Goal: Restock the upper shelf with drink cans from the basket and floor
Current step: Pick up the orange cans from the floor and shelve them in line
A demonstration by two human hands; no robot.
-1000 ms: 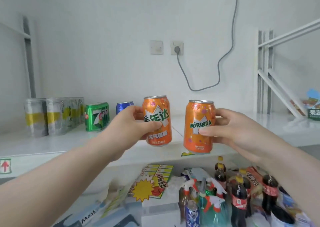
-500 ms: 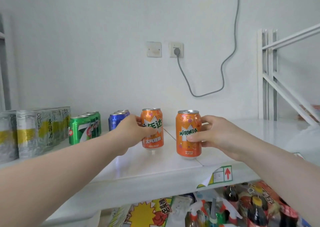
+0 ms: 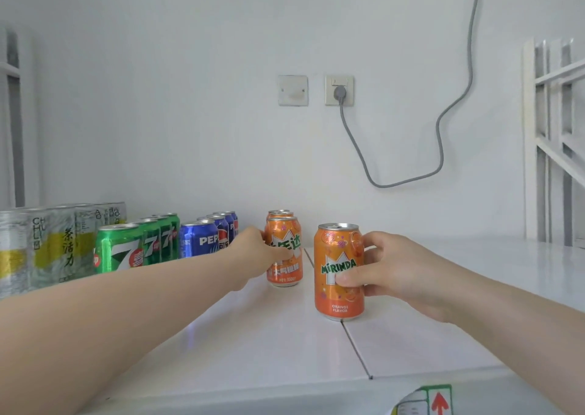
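Orange Mirinda can: right grip; Chinese-label can: left grip; glossy shelf.

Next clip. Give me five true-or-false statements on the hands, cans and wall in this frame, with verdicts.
1. The left hand grips the Chinese-labelled orange can, and the right hand grips the Mirinda can. True.
2. The Mirinda can lies on its side. False: it is upright.
3. The 7up cans stand left of the Pepsi cans. True.
4. Nothing is plugged in on the wall. False: a grey cable sits in the wall socket.
5. Nothing stands behind the left hand's can. False: more orange cans stand right behind it.
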